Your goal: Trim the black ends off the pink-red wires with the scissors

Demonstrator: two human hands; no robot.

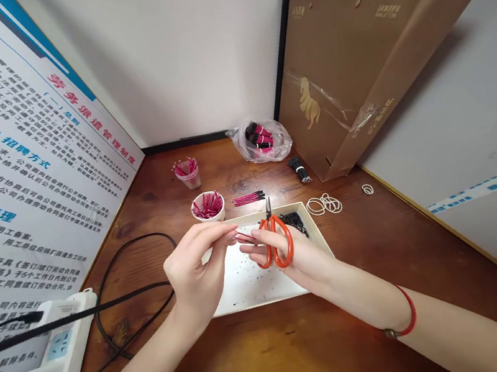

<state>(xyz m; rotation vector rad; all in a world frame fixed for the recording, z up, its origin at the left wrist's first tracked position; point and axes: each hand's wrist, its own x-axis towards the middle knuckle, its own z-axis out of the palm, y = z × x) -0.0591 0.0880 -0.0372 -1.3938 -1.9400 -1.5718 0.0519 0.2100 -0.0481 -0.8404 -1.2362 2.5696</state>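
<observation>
Orange-handled scissors [277, 243] hang in the curled fingers of the right hand [298, 260], blades up over a white tray [312, 227]. Left hand [196, 270] pinches what look like thin red wires [245, 237] above the tray, but fingertips and scissors hide most of them, so I can't tell how many.

Power strip [57, 348], black cable [121, 249], rubber bands [324, 204], cardboard box [352, 69]
</observation>
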